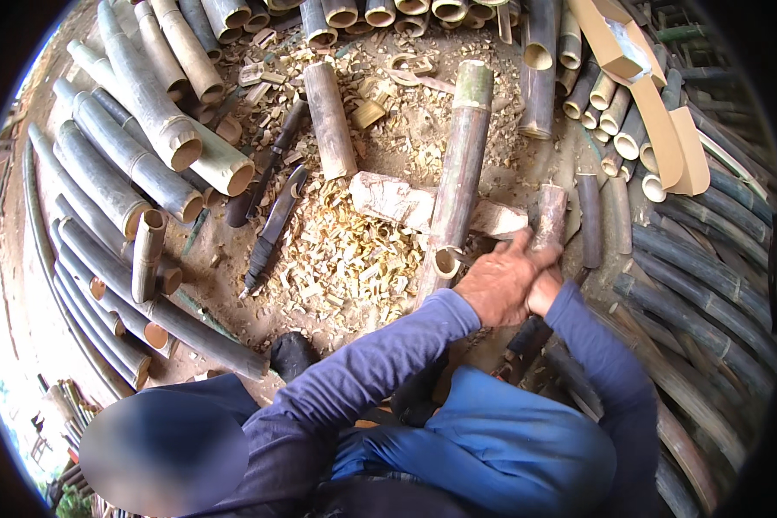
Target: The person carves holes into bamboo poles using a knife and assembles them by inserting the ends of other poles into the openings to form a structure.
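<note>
My left hand (499,281) lies over my right hand (544,287), and the two press together right of centre. Their fingers are bent and overlap; whatever lies between them is hidden. Just beyond the fingertips is a short reddish-brown cylindrical piece of wood (552,211); I cannot tell whether either hand grips it. A long bamboo section (459,164) rests across a pale wood block (393,197), its hollow near end beside my left hand. On the ground further left lies a large knife (276,226) with a dark wrapped handle.
Bamboo poles (142,164) are stacked at left, with more bamboo (708,319) at right. Yellow shavings (345,250) cover the middle ground. A short bamboo piece (328,121) and a second dark blade (276,160) lie beyond. An open cardboard box (660,121) sits at far right.
</note>
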### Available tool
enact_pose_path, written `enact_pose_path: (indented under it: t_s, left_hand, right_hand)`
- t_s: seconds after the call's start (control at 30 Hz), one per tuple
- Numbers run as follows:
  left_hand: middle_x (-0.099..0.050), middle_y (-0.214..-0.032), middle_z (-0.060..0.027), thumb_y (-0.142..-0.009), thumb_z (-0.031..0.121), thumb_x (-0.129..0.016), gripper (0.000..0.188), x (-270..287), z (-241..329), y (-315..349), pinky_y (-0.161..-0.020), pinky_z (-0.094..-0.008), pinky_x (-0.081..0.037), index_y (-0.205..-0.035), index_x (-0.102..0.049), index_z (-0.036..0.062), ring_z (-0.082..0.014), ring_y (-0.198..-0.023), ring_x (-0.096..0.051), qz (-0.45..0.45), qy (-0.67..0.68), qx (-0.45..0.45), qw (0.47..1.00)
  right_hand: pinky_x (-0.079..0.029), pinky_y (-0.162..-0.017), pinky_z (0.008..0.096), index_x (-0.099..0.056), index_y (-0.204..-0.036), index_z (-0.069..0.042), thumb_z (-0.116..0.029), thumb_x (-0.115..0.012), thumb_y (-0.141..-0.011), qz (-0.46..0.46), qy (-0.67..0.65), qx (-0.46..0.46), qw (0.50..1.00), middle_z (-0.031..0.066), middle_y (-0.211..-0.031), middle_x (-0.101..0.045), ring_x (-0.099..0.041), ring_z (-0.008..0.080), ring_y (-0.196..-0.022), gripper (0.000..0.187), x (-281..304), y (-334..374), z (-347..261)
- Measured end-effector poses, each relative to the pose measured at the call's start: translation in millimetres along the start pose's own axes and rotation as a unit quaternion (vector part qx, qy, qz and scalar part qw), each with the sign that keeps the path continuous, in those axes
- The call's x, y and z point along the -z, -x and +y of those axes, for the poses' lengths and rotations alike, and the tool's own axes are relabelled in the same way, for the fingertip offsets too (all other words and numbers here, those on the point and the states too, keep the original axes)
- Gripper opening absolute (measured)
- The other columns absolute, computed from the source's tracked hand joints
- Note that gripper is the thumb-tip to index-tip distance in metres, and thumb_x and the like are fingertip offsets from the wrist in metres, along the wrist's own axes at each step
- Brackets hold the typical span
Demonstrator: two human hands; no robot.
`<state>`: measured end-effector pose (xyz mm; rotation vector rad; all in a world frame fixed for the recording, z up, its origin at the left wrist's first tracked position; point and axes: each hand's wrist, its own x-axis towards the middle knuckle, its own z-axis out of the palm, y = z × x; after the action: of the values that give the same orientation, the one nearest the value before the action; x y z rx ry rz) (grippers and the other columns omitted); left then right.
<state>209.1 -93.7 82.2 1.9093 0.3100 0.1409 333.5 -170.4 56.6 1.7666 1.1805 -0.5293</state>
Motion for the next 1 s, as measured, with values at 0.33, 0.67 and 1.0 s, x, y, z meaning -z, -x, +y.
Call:
enact_pose_path:
  t_s: [0.33,0.67,1.0]
  left_hand:
    - [-0.037,-0.146,-0.0307,-0.073,0.008,-0.083,0.108,-17.2,-21.5,6.1,-0.12,-0.05,-0.035,-0.159,-0.019,-0.0029,-0.0468,-0.14,-0.039,0.445,0.075,0.018,0.892]
    - [-0.025,-0.155,-0.0365,-0.073,0.009,-0.078,0.109,-40.0,9.7,47.9,-0.112,-0.0541,-0.043,-0.164,-0.018,0.0109,-0.054,-0.129,-0.049,0.126,0.037,0.042,0.99]
    - [-0.037,-0.154,-0.0291,-0.065,0.018,-0.081,0.102,34.5,-5.5,79.5,-0.117,-0.0515,-0.039,-0.156,-0.036,0.0071,-0.0483,-0.142,-0.04,-0.085,-0.069,0.01,0.994]
  right_hand:
    - [-0.05,-0.076,0.0392,-0.066,-0.096,-0.004,-0.022,-0.067,-0.085,0.198,0.157,0.372,0.893,0.0096,-0.084,-0.066,-0.065,0.0215,-0.081,0.02,129.0,-0.6,5.9]
    - [-0.056,-0.089,0.0473,-0.06,-0.126,-0.006,-0.039,-0.069,-0.09,0.157,-0.177,0.283,0.929,0.0202,-0.122,-0.068,-0.068,0.0362,-0.107,0.05,-58.2,14.0,11.8]
    - [-0.049,-0.103,0.0429,-0.058,-0.127,-0.009,-0.036,-0.056,-0.104,-0.037,-0.908,0.092,0.408,0.0102,-0.129,-0.062,-0.061,0.0268,-0.118,0.035,-57.5,58.7,-125.4]
